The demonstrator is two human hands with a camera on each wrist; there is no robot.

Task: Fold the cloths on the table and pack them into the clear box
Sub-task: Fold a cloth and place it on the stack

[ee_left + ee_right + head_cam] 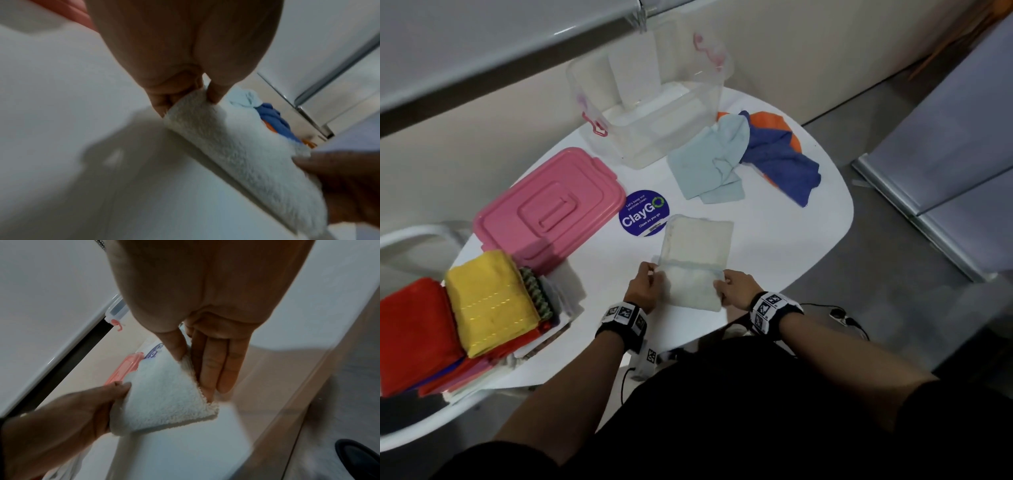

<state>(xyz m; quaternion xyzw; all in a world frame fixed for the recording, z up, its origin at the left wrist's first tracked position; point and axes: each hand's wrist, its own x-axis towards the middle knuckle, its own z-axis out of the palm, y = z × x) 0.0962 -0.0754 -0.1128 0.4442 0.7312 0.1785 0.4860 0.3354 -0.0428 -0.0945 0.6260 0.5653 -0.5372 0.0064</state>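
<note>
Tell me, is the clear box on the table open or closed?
Open. The clear box has no cover on it; the pink lid lies flat on the table beside it.

Black wristbands (621,320) with white square-patterned marker tags, black short sleeves (962,404).

Bare table (774,240) ahead; pink lid (551,212) left, clear box (650,113) beyond.

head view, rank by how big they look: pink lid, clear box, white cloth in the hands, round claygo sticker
1. clear box and pink lid: close in apparent size, and the box sits farther from the camera, so no firm order.
2. white cloth, pinched by left hand and right hand.
3. ClayGo sticker, smallest.
</note>
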